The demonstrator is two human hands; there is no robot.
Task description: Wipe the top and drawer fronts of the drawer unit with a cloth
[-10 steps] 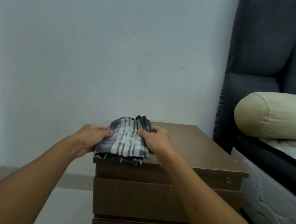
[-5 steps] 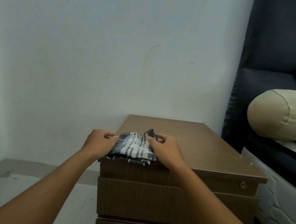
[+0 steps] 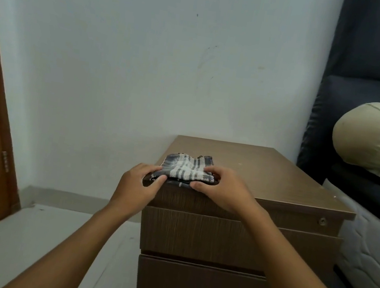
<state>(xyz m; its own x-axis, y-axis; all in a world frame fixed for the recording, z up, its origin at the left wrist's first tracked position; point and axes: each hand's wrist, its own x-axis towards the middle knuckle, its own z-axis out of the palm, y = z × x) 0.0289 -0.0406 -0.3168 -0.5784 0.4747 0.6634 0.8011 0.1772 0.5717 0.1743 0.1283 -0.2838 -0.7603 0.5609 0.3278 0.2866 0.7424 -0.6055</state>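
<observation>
Against the pale wall, on the drawer unit (image 3: 264, 177), our left hand (image 3: 138, 185) and right hand (image 3: 223, 189) now pinch the folded cloth (image 3: 187, 167) lower at the top's front-left corner, so we judge wiping imminent.

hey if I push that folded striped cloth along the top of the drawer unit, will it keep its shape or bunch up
The cloth looks soft and floppy, its edges already rumpled, so it will probably bunch. The drawer unit top seems smooth, so it should slide easily. Both hands, left hand and right hand, pinching it could keep the folds together.

Light: dim, even, soft.
Shadows: faint, under the brown wooden drawer unit's top (image 3: 264, 175).
Edges: wide-angle bending at 9 o'clock.
Focus: slightly soft.
</observation>
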